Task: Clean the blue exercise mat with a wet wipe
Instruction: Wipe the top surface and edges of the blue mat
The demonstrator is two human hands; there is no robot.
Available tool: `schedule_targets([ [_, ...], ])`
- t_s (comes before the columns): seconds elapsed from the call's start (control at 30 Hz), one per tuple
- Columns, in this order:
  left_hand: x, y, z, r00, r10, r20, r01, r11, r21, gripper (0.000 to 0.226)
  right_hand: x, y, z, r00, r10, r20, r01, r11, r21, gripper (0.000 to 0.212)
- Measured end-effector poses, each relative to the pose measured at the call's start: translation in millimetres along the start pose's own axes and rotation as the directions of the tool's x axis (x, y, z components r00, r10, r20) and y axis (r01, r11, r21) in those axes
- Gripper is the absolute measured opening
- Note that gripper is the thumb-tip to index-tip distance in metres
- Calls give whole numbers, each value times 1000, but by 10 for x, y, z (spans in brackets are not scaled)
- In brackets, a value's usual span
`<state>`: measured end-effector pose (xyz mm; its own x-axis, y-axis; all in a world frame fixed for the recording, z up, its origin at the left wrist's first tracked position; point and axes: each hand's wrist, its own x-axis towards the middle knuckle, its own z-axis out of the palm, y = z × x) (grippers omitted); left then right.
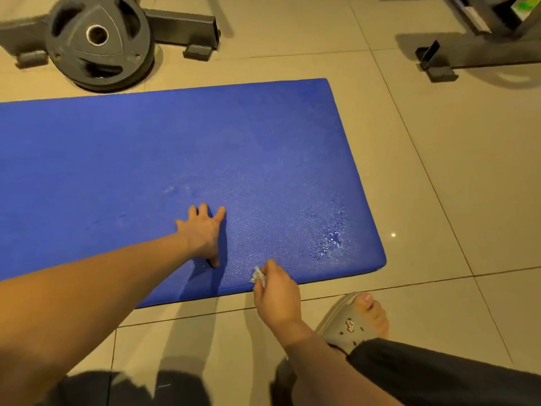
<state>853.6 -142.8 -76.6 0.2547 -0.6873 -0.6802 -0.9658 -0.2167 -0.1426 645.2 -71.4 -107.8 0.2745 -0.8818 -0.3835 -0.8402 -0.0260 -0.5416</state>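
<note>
The mat [146,156] is cut off at left; my right hand [276,291] pinches the mostly hidden wipe [257,275]; my left hand [202,232] lies flat, fingers [203,208] spread. Near-right surface glistens.

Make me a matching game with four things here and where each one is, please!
Things:
1. wet wipe
2. weight plate
3. left hand
4. grey clog

Places:
A. pressed flat on the blue exercise mat
B. on a foot, just off the mat's near edge
C. pinched in the right hand
D. beyond the mat's far edge

Pairs: 1-C, 2-D, 3-A, 4-B.
</note>
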Motion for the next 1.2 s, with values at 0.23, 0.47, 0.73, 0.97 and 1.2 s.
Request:
schedule_targets([
  [0.23,-162,356,96,1000,-3,26,2,998,68,151,142,-90,-175,986,92,141,-92,996,-10,24],
  [0.47,-103,362,203,1000,13,-10,-12,1000,27,152,110,-26,-237,984,52,168,-46,998,-36,22],
  [0.73,-162,357,210,1000,-13,-15,12,1000,-27,150,125,82,-168,987,-119,112,137,975,-176,20],
  [0.97,-203,386,121,999,-29,-24,30,999,29,153,21,1195,-730,943,169,-287,-138,983,125,14],
  [1.2,-257,724,75,1000,-17,-22,13,984,-175,154,-105,774,-285,962,86,-258,-29,976,217,14],
])
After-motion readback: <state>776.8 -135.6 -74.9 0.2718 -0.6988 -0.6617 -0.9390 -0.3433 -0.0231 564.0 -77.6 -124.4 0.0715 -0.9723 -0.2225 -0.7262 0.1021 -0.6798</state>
